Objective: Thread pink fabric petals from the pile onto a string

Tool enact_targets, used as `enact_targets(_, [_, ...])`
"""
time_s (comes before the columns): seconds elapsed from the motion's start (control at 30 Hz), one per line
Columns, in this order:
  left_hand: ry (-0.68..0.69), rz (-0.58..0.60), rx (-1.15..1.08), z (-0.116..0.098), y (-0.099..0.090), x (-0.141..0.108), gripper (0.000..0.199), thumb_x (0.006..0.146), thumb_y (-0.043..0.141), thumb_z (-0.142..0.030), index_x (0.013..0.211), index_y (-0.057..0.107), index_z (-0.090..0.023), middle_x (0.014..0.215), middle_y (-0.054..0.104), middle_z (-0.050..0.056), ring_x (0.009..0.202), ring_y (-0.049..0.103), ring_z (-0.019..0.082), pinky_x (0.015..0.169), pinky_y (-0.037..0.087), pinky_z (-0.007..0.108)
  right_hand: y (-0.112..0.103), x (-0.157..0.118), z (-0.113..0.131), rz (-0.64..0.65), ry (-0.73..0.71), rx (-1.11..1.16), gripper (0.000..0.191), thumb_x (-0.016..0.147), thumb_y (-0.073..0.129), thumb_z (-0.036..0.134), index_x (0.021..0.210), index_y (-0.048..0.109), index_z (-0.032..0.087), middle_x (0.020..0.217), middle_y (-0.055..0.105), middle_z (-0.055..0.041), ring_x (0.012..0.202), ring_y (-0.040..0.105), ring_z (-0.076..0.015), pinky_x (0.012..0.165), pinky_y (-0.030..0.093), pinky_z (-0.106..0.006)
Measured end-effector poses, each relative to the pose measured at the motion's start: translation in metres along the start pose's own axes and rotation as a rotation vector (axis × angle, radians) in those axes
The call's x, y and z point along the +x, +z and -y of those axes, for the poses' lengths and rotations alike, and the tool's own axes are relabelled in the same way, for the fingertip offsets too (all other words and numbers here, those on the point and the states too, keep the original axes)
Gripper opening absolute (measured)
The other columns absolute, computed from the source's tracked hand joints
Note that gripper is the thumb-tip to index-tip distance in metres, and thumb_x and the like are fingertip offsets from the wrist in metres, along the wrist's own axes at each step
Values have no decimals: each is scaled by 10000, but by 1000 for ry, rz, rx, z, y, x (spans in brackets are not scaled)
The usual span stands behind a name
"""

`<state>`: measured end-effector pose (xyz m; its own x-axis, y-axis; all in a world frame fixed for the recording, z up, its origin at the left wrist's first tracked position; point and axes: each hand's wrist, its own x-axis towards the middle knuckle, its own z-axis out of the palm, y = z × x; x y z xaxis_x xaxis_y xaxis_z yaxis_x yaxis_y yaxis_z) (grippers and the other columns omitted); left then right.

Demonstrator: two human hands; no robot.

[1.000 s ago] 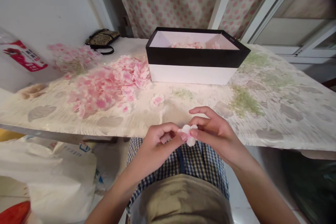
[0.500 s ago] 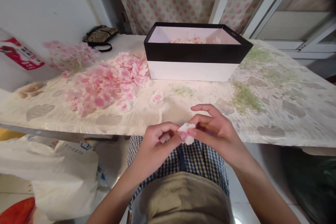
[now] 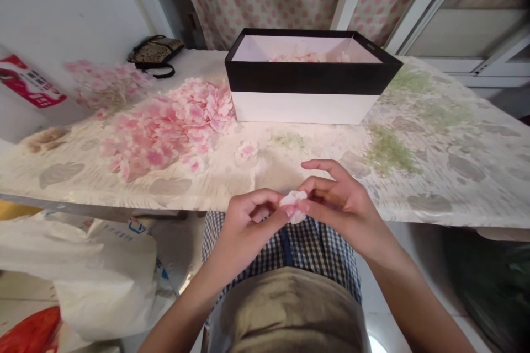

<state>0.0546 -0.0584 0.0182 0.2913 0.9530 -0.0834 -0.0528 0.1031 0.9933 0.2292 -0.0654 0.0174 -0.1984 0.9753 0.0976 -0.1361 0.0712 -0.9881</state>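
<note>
Together, left fingers [image 3: 274, 224] and right fingers [image 3: 325, 214] pinch a pale flower [image 3: 296, 197], with a loose blossom [image 3: 247, 150], flower heap [image 3: 168, 131] and box [image 3: 306, 107] beyond.

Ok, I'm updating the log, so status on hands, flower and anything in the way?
Left hand, right hand: both pinching pale flower. Held near the front edge of the table. Nothing seen blocking; box stands farther back.

Single head-worn view, forward and down, close above the table [image 3: 223, 185].
</note>
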Motion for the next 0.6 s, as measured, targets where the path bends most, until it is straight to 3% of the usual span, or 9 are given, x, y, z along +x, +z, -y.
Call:
enact_targets(0.47, [30, -36, -64, 1, 3, 1, 57, 701, 761, -155, 743, 731, -180, 682, 689, -21, 630, 600, 75, 629, 486, 156, 4, -2, 1, -6, -20, -15, 437, 842, 687, 201, 1211, 462, 259, 814, 637, 22, 718, 602, -133, 650, 454, -248])
enact_targets(0.6, [34, -49, -41, 0, 2, -1, 61, 699, 760, -146, 733, 734, -190, 662, 686, -30, 618, 603, 65, 614, 479, 134, -3, -2, 6, -13, -58, -151, 460, 858, 663, 244, 1259, 438, 264, 840, 620, 10, 740, 609, -150, 671, 487, -272])
